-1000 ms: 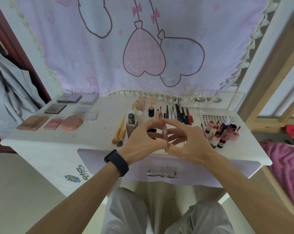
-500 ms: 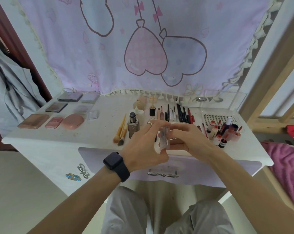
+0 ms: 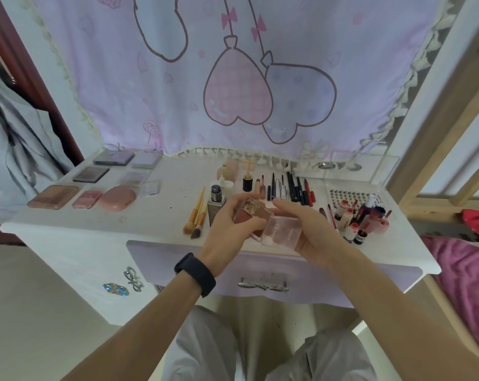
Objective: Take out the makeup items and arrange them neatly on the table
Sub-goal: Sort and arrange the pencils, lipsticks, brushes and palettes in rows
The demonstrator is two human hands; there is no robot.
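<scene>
Compact (image 3: 250, 213), edge-on a moment ago, now opened flat just above the surface (image 3: 150, 215) — left hand (image 3: 227, 233) grips its base, right hand (image 3: 313, 229) grips the clear lid (image 3: 280, 231); not yet placed.

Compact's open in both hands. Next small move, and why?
Likely close it: the left hand grips the compact's reddish pan, and the right hand holds its clear lid open beside it, above the front edge of the table. Shut, it could join the flat palettes laid out at the left.
</scene>
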